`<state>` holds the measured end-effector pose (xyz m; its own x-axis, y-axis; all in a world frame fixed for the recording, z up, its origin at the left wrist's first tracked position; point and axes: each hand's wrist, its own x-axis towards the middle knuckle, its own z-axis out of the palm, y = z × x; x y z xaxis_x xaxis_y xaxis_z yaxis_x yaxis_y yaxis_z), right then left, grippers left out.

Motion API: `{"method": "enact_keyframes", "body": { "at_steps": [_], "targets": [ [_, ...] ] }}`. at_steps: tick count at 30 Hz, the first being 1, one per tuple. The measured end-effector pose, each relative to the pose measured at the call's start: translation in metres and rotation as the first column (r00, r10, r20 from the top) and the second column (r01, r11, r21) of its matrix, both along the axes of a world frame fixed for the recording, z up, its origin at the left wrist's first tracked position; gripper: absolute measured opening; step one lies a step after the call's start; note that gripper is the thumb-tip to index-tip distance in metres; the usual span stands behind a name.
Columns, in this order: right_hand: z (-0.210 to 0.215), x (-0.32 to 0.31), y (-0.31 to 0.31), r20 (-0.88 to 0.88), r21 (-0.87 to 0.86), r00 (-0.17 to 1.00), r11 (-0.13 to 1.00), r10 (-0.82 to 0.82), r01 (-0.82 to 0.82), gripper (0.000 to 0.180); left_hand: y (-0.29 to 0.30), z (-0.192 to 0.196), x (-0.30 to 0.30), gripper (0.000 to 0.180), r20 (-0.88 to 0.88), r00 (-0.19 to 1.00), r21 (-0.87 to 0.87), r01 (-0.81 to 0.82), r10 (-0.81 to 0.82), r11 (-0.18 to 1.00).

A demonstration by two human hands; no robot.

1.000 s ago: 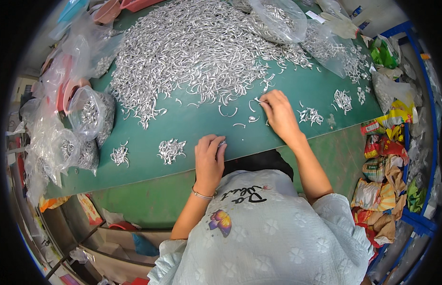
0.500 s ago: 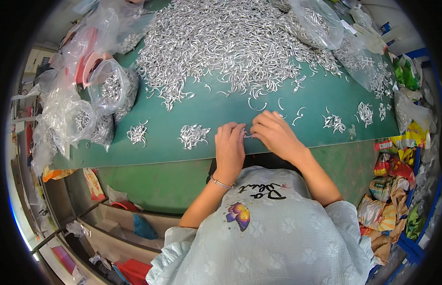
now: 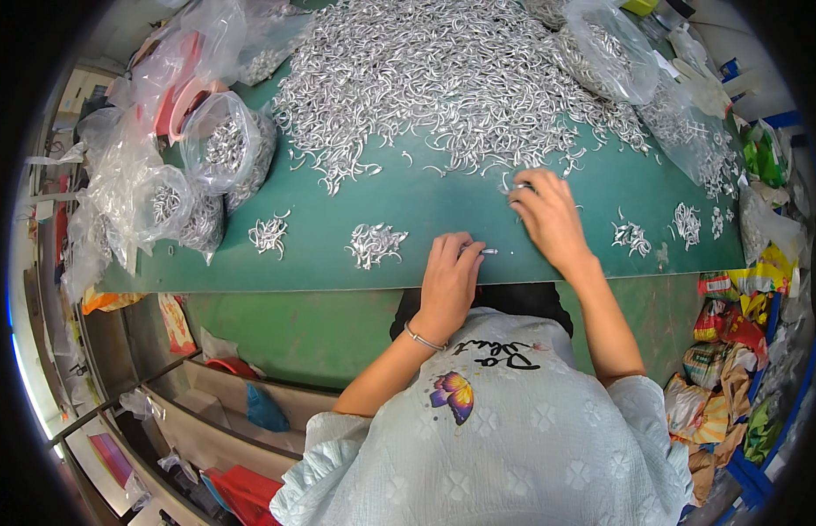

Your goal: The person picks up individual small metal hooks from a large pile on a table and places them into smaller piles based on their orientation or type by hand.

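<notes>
My left hand (image 3: 449, 273) rests near the table's front edge. Its fingers are closed round a small silver metal piece (image 3: 489, 252), whose end sticks out past the thumb. Farther forward and to the right, my right hand (image 3: 548, 217) has its thumb and fingertips pinched at a curved metal piece (image 3: 516, 186) by the near edge of the big heap. That heap (image 3: 434, 83) of curved silver pieces covers the far part of the green table (image 3: 338, 197). A small pile (image 3: 375, 245) of similar pieces lies left of my left hand.
Another small pile (image 3: 269, 234) lies farther left; two more, one (image 3: 631, 237) and another (image 3: 686, 223), are on the right. Clear plastic bags of pieces, such as one bag (image 3: 228, 145), crowd the left side. A large bag (image 3: 605, 53) lies at the back right.
My right hand has left my left hand's side and moved forward and right to the loose pieces by the heap. The view has shifted slightly.
</notes>
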<state>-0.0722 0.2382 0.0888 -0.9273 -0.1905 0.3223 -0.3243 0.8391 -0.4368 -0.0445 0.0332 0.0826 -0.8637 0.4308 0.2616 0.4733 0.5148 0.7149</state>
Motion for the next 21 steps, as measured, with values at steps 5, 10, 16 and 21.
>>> {"method": "enact_keyframes", "body": {
  "at_steps": [5,10,16,21],
  "targets": [
    [0.016,0.007,0.006,0.011,-0.094,0.997,0.993,-0.074,0.074,0.02,0.009,0.007,0.001,0.026,0.0,0.997,0.047,-0.071,0.071,0.996],
    [0.01,0.01,0.001,-0.001,0.014,1.0,1.0,-0.015,0.015,0.019,0.006,-0.001,0.001,0.026,-0.034,0.999,-0.082,-0.013,0.011,0.997],
    [0.027,-0.011,-0.002,0.104,-0.213,0.995,0.977,0.007,0.015,0.024,-0.021,-0.01,-0.006,0.021,-0.178,0.942,-0.136,-0.31,0.285,0.941],
    [0.017,-0.054,-0.048,-0.117,-0.032,0.993,0.999,0.021,-0.025,0.039,-0.029,-0.003,-0.016,0.021,-0.277,0.888,-0.161,-0.42,0.368,0.893]
  ]
}}
